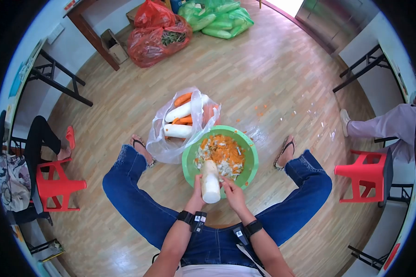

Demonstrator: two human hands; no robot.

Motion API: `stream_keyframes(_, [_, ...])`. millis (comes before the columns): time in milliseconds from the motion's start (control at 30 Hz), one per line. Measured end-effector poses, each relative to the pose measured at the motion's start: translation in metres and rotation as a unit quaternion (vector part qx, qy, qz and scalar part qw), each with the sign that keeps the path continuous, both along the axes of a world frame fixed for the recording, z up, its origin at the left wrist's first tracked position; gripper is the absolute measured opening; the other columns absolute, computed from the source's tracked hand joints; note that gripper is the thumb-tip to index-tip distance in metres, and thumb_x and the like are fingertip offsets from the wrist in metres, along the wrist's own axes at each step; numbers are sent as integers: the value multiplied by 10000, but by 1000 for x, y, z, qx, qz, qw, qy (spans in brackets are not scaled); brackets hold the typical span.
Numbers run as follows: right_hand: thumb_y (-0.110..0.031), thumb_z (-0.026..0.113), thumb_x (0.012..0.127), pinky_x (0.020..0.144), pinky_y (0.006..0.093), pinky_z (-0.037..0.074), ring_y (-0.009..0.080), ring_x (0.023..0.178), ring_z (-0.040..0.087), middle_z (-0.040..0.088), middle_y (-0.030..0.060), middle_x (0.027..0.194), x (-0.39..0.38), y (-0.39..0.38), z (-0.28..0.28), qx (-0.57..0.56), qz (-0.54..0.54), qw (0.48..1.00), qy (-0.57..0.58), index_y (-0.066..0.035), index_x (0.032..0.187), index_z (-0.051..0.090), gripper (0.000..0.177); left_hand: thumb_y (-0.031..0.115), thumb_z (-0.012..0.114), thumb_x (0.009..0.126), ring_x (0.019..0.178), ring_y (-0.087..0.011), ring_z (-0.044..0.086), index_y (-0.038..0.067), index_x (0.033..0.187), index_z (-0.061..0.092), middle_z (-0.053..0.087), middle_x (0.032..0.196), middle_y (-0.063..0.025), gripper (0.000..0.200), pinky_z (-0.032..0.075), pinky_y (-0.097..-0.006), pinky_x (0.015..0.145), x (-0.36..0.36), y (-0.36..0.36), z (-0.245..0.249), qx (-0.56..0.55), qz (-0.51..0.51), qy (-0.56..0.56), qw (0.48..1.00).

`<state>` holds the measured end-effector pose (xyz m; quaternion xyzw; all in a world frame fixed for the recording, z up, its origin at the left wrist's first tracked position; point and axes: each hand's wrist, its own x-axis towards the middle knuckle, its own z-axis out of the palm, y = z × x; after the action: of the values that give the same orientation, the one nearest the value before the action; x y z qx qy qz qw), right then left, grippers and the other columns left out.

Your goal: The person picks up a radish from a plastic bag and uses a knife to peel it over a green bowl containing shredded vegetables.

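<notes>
A white radish (211,188) is held over the near rim of a green basin (253,159), its cut end towards me. My left hand (197,190) is closed round the radish's left side. At its right side is my right hand (233,191), fingers closed in a pinch on something small, which I cannot make out. Inside the basin lie orange and white peelings (225,151). Just beyond the basin stands an open clear plastic bag (159,147) with white radishes (178,131) and carrots (183,99) in it.
Red bags (145,41) and green bags (226,23) lie on the floor at the back. Red stools (60,186) stand at both sides, with people's legs beside them. Small scraps (308,112) are scattered on the floor, right of the basin.
</notes>
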<state>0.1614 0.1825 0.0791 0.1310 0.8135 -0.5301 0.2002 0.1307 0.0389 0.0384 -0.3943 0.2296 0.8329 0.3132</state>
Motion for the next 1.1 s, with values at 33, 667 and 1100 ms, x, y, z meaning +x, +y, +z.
stream_keyframes(33, [-232, 469, 869, 700, 234, 441, 107, 777, 571, 617, 92, 964, 0, 4, -14, -73, -92, 993, -21, -144, 1153, 521, 301, 490, 333, 792, 736, -290, 605, 24, 1086, 483, 584, 900, -164, 571, 522, -392, 631, -2, 5, 7, 17, 3, 5, 1000])
stream_keyframes(667, [-208, 493, 853, 628, 252, 451, 147, 689, 603, 630, 118, 869, 1, 2, 15, 32, 0, 999, 38, -150, 1122, 549, 281, 507, 351, 774, 669, -235, 609, 51, 1007, 528, 606, 818, -108, 543, 521, -351, 591, -1, 5, 10, -34, -45, -6, 998])
stream_keyframes(1100, [-275, 490, 842, 632, 304, 475, 245, 756, 607, 615, 107, 898, 9, 1, 30, 11, 30, 999, 23, -241, 1111, 551, 278, 513, 372, 758, 654, -234, 602, 65, 986, 539, 601, 804, -96, 529, 515, -357, 585, 0, 3, 13, -62, -36, -35, 997])
